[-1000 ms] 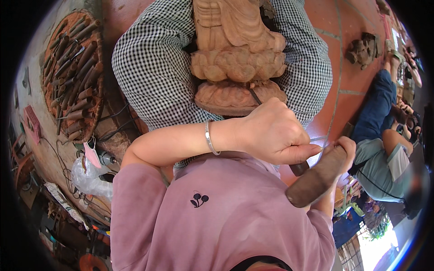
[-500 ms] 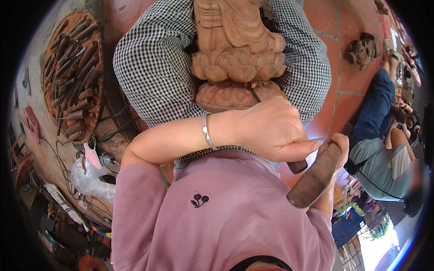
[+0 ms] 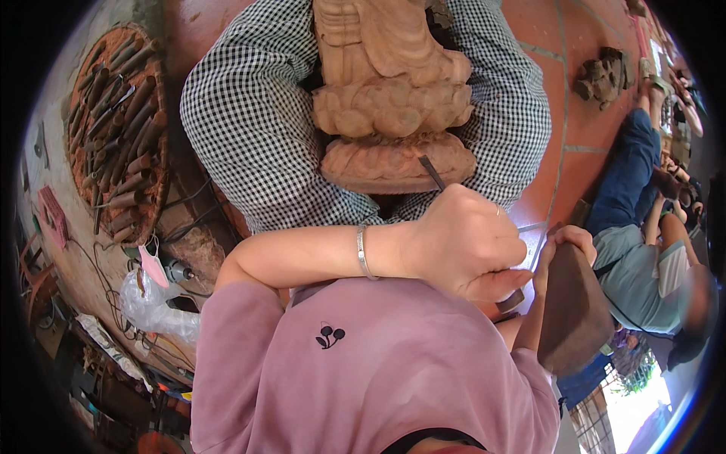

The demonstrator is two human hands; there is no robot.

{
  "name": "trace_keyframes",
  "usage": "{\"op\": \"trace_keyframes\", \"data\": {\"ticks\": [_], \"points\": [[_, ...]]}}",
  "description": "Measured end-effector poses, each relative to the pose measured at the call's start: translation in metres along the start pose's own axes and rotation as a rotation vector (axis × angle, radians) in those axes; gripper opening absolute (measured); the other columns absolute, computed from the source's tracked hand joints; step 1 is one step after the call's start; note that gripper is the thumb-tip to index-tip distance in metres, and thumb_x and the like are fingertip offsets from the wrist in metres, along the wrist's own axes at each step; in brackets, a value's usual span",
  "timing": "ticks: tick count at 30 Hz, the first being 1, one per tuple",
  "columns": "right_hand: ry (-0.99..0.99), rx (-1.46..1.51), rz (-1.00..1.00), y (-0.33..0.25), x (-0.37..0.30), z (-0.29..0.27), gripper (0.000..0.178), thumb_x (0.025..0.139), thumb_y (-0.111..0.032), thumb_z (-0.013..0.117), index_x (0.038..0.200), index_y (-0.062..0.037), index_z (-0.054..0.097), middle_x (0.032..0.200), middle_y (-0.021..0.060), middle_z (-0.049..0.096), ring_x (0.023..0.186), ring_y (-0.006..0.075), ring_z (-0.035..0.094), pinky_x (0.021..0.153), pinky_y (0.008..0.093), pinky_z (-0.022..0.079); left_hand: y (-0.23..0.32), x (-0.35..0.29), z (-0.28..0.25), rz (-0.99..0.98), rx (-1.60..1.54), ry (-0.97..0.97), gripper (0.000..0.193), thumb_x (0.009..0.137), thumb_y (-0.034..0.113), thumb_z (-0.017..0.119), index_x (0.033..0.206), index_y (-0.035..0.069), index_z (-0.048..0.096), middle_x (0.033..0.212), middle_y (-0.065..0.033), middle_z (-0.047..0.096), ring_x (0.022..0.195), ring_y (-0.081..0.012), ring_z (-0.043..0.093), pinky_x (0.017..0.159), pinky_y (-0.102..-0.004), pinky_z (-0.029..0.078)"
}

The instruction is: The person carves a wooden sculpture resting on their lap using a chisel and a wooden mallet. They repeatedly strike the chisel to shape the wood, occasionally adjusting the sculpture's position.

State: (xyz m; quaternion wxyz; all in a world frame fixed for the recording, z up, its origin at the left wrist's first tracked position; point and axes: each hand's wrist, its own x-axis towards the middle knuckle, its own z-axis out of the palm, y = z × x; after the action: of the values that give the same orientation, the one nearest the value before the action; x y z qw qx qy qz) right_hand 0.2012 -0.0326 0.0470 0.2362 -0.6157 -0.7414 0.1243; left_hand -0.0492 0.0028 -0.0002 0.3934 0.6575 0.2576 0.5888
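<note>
Red tiles (image 3: 586, 125) near carving (image 3: 393, 106), chisel (image 3: 432, 173) across its edge

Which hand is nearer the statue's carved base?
Left. The left hand is just below the carved base in view, gripping the chisel; the right hand is farther off, lower right, holding a brown block.

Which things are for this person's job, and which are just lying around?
Job:
carved reddish-brown wooden statue
thin dark metal chisel, in the left hand
thick brown wooden block, in the right hand

Lying around:
brown cylindrical tools piled at left
pink face mask
crumpled clear plastic bag
rough brown lump
</note>
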Motion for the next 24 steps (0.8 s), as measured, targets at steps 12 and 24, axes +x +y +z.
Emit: {"op": "trace_keyframes", "data": {"ticks": [12, 24], "points": [[0.248, -0.002, -0.222, 0.008, -0.002, 0.025, 0.029, 0.072, 0.004, 0.072, 0.096, -0.0040, 0.058, 0.083, 0.0123, 0.061, 0.074, 0.0242, 0.060, 0.066, 0.0338, 0.049, -0.020, 0.012, -0.021, -0.164, -0.145, -0.031, 0.039, 0.093, 0.020, 0.054, 0.057, 0.008, 0.050, 0.053, -0.0072, 0.051, 0.045, -0.0263, 0.053, 0.042, -0.0381, 0.039], [0.033, 0.076, -0.099, 0.013, -0.014, 0.027, 0.036, 0.070, -0.007, 0.073, 0.102, -0.0001, 0.058, 0.087, 0.0148, 0.062, 0.073, 0.0303, 0.060, 0.066, 0.0362, 0.048, -0.016, 0.014, -0.022, -0.064, -0.114, -0.227, 0.046, 0.100, 0.026, 0.041, 0.061, 0.006, 0.057, 0.056, -0.0070, 0.054, 0.046, -0.0245, 0.053, 0.045, -0.0361, 0.041]]}}
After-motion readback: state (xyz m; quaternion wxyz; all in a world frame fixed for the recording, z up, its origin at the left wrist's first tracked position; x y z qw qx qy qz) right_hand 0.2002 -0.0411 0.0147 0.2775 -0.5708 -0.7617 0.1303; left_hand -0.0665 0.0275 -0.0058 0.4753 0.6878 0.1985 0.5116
